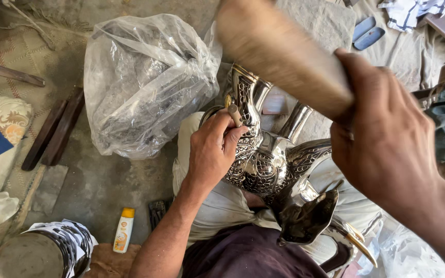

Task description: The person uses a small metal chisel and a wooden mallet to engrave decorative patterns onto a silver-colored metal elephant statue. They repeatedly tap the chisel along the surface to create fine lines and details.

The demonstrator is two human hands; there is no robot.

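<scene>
Seated on the ground, legs drawn up, the work resting across my lap.

My left hand (213, 149) is curled tight around a small punch or chisel (234, 114), thumb and fingers pinching its shaft. Its upper end sticks out above my knuckles; its tip is hidden against the metal. The hand leans on the engraved coffee pot (263, 159).

The pot is silver-coloured metal with dense floral chasing over the body and neck, and a brass-coloured band at the rim. It lies tilted across my thighs, on the pale cloth of my trousers (217, 206). The dark curved spout (310, 219) points toward my body, and a brass-tipped curved part shows at lower right.

My right hand (387, 139) is raised above the pot, closed in a full grip around the narrow end of a wooden mallet (279, 56). The mallet is blurred and its broad end runs up to the top edge of view, well apart from the punch.

Around me:
- A large clear plastic bag (145, 82), crumpled and stuffed with something dark, sits on the floor just beside my left knee.
- A small white-and-orange bottle (124, 230) lies on the floor near my left elbow.
- Dark wooden bars (52, 128) lie to the left of the bag.
- A round metal container (32, 255) wrapped in patterned cloth sits at lower left.
</scene>
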